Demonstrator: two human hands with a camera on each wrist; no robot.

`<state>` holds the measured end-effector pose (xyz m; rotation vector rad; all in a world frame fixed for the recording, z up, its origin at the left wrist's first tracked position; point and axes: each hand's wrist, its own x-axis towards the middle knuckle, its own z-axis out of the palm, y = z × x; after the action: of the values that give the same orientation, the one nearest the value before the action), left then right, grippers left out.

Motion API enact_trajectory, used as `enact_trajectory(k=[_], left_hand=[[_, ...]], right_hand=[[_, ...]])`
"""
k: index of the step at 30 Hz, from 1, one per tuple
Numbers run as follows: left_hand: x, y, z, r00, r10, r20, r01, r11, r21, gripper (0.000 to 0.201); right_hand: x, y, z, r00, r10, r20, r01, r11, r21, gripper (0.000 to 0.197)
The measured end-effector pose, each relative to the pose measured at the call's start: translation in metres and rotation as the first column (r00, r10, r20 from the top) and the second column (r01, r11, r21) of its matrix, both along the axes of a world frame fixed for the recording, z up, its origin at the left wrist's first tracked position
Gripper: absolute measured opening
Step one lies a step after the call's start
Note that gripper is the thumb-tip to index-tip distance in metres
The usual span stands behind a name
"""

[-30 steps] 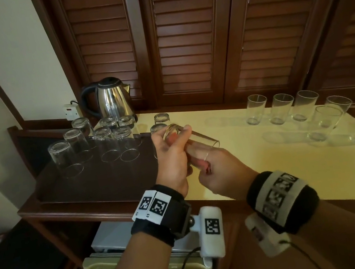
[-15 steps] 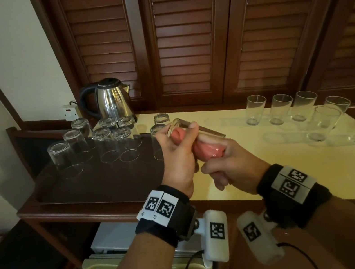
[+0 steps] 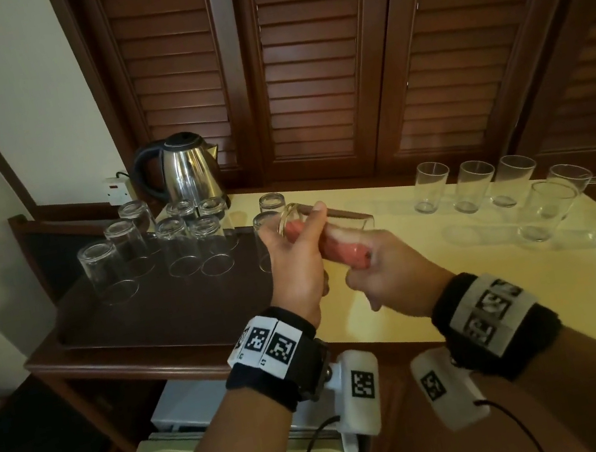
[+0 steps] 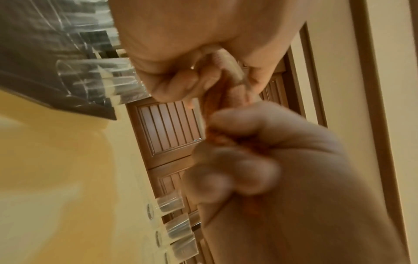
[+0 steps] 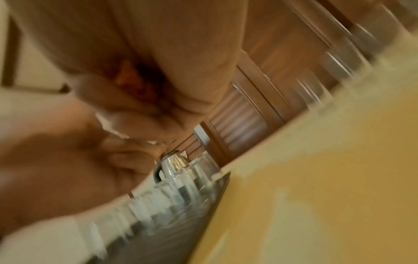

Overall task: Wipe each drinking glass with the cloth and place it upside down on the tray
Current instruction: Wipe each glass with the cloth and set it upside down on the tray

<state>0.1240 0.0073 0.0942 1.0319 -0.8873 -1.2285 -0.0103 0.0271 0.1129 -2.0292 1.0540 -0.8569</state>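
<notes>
My left hand (image 3: 296, 262) grips a glass (image 3: 322, 223) sideways above the tray's (image 3: 154, 323) right edge, steadying it so my right hand (image 3: 388, 273) can push the pink cloth (image 3: 345, 253) it grips inside.

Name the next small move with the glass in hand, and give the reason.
Probably keep twisting the cloth inside the glass: the right hand has it stuffed into the mouth while the left hand grips the base, so the wipe looks unfinished.
</notes>
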Motion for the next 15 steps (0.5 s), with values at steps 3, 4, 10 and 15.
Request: enact_trajectory(k=[3, 4, 10, 15], left_hand=[[-0.001, -0.001, 0.004, 0.995, 0.013, -0.1, -0.011, 1.0, 0.015, 0.039], [-0.002, 0.0, 0.002, 0.992, 0.029, -0.119, -0.029, 1.0, 0.002, 0.04], [0.004, -0.001, -0.001, 0.998, -0.034, -0.056, 0.036, 0.999, 0.025, 0.052], [0.009, -0.006, 0.002, 0.993, -0.015, -0.115, 0.027, 0.994, 0.101, 0.043]], right_hand=[[0.008, -0.001, -0.012, 0.953, -0.057, -0.296, -0.028, 0.961, -0.277, 0.077], [0.009, -0.001, -0.013, 0.984, -0.011, -0.177, -0.02, 0.984, -0.174, 0.073], [0.004, -0.006, -0.003, 0.994, 0.049, 0.097, -0.057, 0.995, 0.08, 0.059], [0.014, -0.008, -0.014, 0.975, 0.012, -0.223, -0.065, 0.971, -0.23, 0.081]])
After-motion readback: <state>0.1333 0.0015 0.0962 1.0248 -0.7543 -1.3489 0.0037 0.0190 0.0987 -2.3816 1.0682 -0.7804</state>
